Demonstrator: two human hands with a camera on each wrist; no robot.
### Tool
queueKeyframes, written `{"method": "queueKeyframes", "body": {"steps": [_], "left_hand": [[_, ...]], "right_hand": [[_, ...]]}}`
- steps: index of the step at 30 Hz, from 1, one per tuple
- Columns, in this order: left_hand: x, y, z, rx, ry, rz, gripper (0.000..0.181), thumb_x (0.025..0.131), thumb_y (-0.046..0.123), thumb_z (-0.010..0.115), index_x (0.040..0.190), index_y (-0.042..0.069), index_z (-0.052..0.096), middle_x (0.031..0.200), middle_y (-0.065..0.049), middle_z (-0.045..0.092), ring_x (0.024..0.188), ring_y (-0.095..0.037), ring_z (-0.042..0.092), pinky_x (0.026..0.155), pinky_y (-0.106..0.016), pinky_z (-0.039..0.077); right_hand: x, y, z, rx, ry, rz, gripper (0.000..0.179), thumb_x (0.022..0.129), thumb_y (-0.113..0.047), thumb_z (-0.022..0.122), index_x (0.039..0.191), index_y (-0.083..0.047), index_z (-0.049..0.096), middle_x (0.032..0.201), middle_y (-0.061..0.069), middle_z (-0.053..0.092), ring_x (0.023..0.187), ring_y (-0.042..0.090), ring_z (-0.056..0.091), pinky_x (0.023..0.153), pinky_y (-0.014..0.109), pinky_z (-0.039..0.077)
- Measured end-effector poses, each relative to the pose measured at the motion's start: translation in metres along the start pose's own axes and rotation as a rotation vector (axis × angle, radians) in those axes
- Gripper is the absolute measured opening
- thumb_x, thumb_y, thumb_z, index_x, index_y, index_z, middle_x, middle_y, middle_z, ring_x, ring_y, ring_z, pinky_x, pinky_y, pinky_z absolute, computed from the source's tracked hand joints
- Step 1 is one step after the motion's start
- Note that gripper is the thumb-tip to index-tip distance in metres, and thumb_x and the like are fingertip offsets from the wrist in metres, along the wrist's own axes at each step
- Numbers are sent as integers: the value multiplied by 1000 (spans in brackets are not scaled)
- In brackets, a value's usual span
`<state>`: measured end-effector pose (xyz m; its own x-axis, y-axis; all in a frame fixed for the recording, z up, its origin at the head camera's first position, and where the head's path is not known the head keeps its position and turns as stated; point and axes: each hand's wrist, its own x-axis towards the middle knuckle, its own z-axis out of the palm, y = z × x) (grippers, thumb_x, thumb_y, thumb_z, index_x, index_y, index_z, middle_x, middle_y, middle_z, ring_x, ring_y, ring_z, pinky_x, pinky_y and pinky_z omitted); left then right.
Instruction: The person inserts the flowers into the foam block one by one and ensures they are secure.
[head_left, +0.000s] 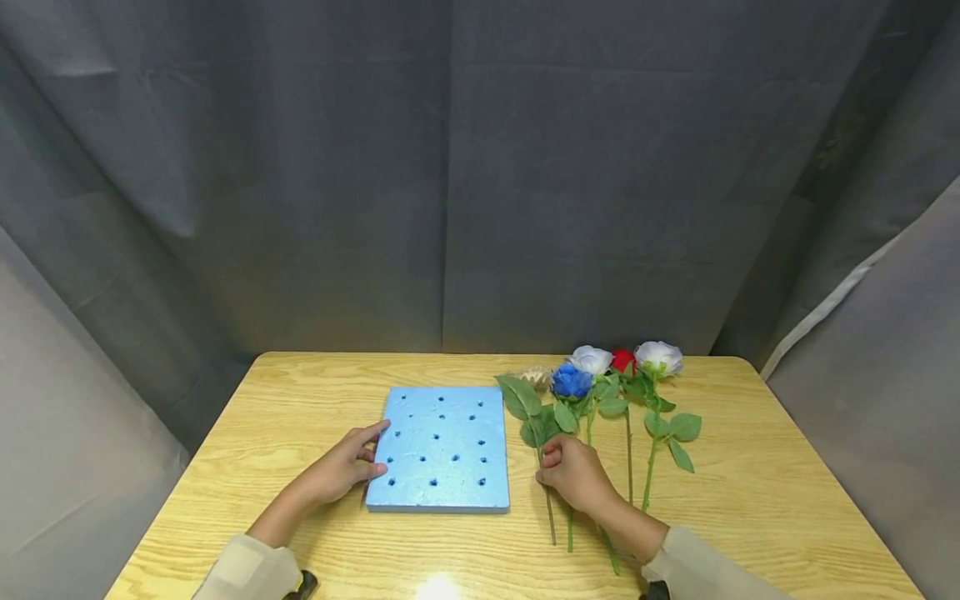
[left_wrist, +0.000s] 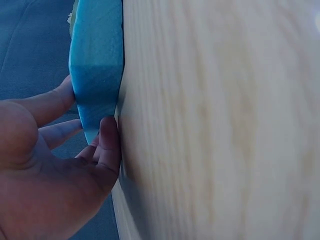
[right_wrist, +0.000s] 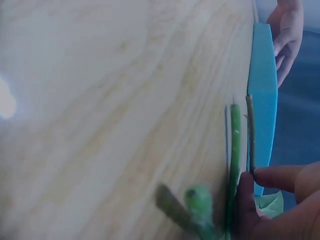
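A blue foam board point(head_left: 442, 450) with several holes lies flat on the wooden table point(head_left: 750, 483). My left hand point(head_left: 372, 454) grips its left edge, thumb on one face and fingers on the other; the left wrist view shows the board's edge point(left_wrist: 97, 65) pinched by that hand point(left_wrist: 92, 125). Right of the board lie artificial roses: blue point(head_left: 572, 381), white point(head_left: 591, 360), red point(head_left: 622, 360) and another white point(head_left: 658, 357). My right hand point(head_left: 551, 467) rests on their stems and pinches the thin brown stem point(right_wrist: 250, 135) nearest the board, beside a green stem point(right_wrist: 234, 145).
A small beige flower point(head_left: 536, 377) lies behind the blue rose. Grey curtains point(head_left: 450, 183) close in the table at the back and on both sides. Bare wood shows in front of the board and to the far right.
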<state>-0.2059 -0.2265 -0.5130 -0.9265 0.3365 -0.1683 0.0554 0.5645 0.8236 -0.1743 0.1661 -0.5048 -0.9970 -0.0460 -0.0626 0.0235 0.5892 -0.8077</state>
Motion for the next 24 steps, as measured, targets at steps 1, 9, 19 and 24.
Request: {"method": "queueKeyframes", "body": {"steps": [1, 9, 19, 24], "left_hand": [[0, 0, 0, 2, 0, -1, 71, 100, 16, 69, 163, 15, 34, 148, -17, 44, 118, -26, 53, 93, -39, 47], [0, 0, 1, 0, 20, -3, 71, 99, 14, 70, 161, 16, 37, 146, -16, 46, 116, -24, 54, 93, -40, 47], [2, -2, 3, 3, 32, 0, 71, 98, 13, 71, 161, 15, 39, 144, -16, 47, 112, -23, 55, 91, -39, 47], [2, -2, 2, 4, 33, 3, 71, 98, 13, 71, 161, 14, 38, 144, -16, 48, 113, -23, 55, 92, -40, 47]], "right_hand": [[1, -1, -1, 6, -4, 4, 32, 85, 3, 80, 113, 8, 66, 92, 9, 68, 82, 21, 65, 68, 37, 55], [7, -5, -5, 170, -53, 90, 24, 88, 9, 74, 108, 14, 63, 86, 15, 72, 75, 25, 71, 65, 38, 59], [12, -5, -15, 310, -120, 167, 26, 92, 7, 71, 113, 19, 62, 96, 23, 71, 83, 30, 74, 72, 39, 61], [14, -3, -22, 358, -163, 187, 21, 95, 2, 70, 109, 16, 67, 99, 20, 71, 82, 24, 73, 73, 36, 61]]}}
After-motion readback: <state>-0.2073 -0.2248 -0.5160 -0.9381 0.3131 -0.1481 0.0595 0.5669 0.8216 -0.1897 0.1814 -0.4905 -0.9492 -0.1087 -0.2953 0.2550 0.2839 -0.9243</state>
